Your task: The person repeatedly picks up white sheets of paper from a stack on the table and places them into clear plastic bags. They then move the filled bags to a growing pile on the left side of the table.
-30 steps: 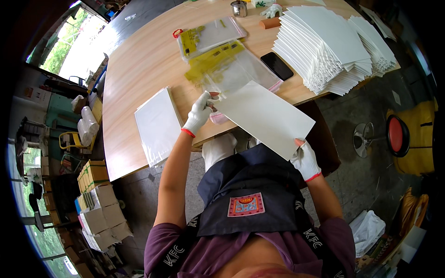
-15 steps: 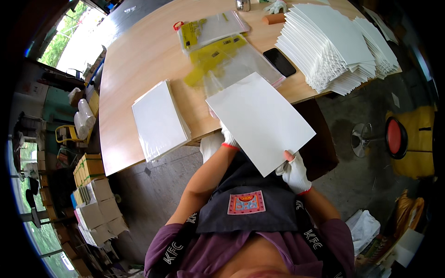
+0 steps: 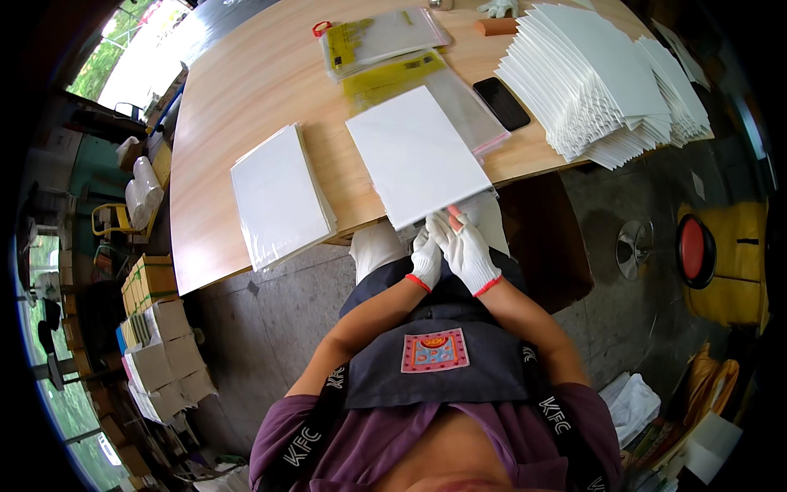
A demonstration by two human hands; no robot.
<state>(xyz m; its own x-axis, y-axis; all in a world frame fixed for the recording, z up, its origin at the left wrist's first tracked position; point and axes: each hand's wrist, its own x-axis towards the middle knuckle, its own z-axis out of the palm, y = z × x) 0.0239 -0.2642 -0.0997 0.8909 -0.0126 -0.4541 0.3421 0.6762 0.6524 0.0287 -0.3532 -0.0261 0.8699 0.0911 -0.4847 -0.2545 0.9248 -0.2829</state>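
Observation:
A white rectangular board [image 3: 418, 156] lies slanted over the table's front edge, partly covering a clear plastic bag with a yellow print [image 3: 467, 107]. My left hand [image 3: 426, 261], in a white knit glove with a red cuff, is closed just below the board's near edge; whatever its fingers hold is hidden. Against it sits my right hand [image 3: 469, 252], gloved alike with bare fingertips showing, pinching at the near edge of the board. To the left lies a stack of white boards in clear sleeves [image 3: 279, 197].
More clear bags [image 3: 385, 37] lie farther back on the wooden table [image 3: 209, 164]. A black phone [image 3: 502, 104] is beside a tall fanned pile of white boards [image 3: 602, 74]. An orange-brown block [image 3: 495, 27] and a white glove [image 3: 498, 8] are behind. A red-seated stool [image 3: 695, 252] stands right.
The board has moved left and away from me, onto the bag. My right hand has slid left along its near edge to meet my left hand, which has come out from underneath.

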